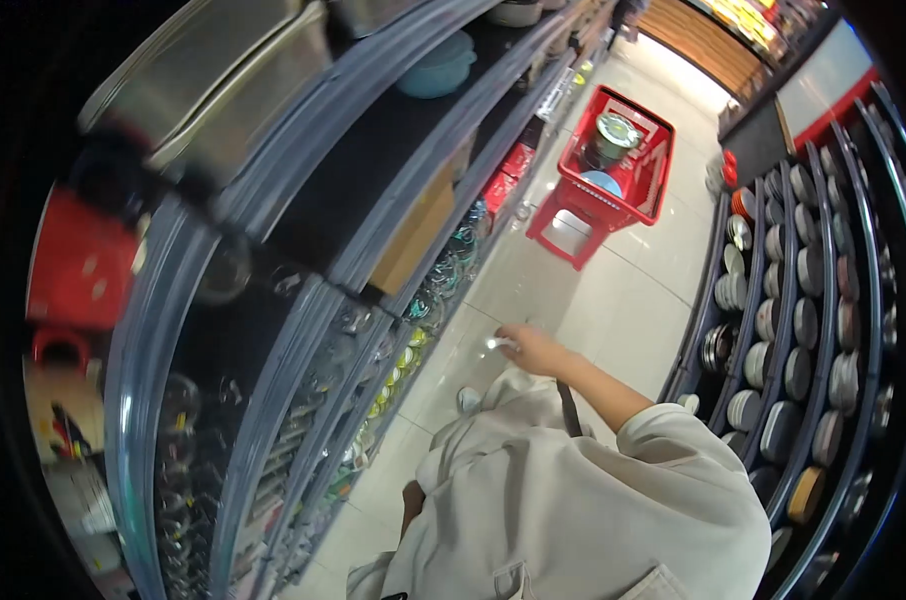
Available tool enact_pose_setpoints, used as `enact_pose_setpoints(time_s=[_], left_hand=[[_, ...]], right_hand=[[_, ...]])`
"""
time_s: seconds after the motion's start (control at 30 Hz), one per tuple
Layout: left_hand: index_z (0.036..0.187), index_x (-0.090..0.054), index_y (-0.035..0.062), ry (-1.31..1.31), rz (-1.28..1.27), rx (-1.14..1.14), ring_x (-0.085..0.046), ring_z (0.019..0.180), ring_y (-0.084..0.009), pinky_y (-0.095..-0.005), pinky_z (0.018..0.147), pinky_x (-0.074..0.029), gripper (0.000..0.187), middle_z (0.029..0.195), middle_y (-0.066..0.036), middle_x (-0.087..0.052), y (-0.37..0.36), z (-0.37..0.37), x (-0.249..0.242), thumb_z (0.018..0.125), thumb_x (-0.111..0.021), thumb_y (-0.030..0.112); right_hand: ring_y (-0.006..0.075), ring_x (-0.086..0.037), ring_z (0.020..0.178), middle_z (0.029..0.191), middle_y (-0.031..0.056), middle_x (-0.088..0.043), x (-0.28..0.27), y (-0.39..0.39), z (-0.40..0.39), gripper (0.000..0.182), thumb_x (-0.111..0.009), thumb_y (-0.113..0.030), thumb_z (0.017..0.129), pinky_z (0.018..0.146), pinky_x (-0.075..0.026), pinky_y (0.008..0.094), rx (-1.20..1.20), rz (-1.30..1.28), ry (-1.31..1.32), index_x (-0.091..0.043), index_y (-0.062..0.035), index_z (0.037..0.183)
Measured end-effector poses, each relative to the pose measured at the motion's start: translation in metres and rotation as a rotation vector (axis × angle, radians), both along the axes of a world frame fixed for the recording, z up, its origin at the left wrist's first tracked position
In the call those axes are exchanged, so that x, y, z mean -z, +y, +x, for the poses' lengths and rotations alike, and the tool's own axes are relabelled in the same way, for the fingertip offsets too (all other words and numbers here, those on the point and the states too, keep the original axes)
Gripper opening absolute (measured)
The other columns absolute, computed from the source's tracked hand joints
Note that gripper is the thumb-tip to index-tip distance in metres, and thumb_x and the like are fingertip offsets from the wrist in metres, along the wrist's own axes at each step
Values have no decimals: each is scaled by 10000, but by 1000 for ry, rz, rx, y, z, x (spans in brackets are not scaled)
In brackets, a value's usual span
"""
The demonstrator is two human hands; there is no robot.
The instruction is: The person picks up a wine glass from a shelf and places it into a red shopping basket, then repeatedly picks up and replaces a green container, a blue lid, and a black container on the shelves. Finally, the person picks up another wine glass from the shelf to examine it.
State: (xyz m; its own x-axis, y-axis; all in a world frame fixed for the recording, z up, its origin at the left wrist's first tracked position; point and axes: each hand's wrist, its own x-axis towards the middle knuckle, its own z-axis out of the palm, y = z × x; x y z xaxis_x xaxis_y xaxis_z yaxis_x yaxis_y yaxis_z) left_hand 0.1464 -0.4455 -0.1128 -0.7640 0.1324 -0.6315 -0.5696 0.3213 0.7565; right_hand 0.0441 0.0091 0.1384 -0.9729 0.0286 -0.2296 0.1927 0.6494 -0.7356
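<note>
My right hand is held out in front of my body, its fingers closed on a clear glass object. Blur and the see-through glass hide its exact kind. Of my left arm, only a small part near the hand shows beside my light shirt; its fingers are hidden. Beyond my right hand, a red shopping basket stands on the floor. Inside it are a round container with a shiny top and a light blue item.
Shelves line the left side, with glassware, a cardboard box and a blue bowl. On the right, racks hold many stacked plates and bowls. Between them runs a pale tiled floor.
</note>
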Motion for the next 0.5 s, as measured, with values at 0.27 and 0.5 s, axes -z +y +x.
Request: enact_pose_setpoints(time_s=[0.27, 0.5], left_hand=[[1007, -606, -11, -246, 106, 18, -596, 824, -189, -311, 703, -478, 250, 939, -106, -628, 46, -59, 65, 895, -558, 207], [1048, -580, 33, -317, 44, -275, -568, 686, -244, -329, 577, -434, 345, 903, -98, -600, 231, -155, -61, 903, -440, 313]], right_hand=[[225, -638, 736, 873, 153, -656, 40, 158, 8, 212, -574, -100, 845, 693, -501, 329, 520, -49, 62, -597, 2, 1029], [157, -613, 704, 844, 116, -650, 81, 348, -50, 224, -535, -80, 886, 647, -494, 298, 868, -94, 250, -567, -2, 1093]])
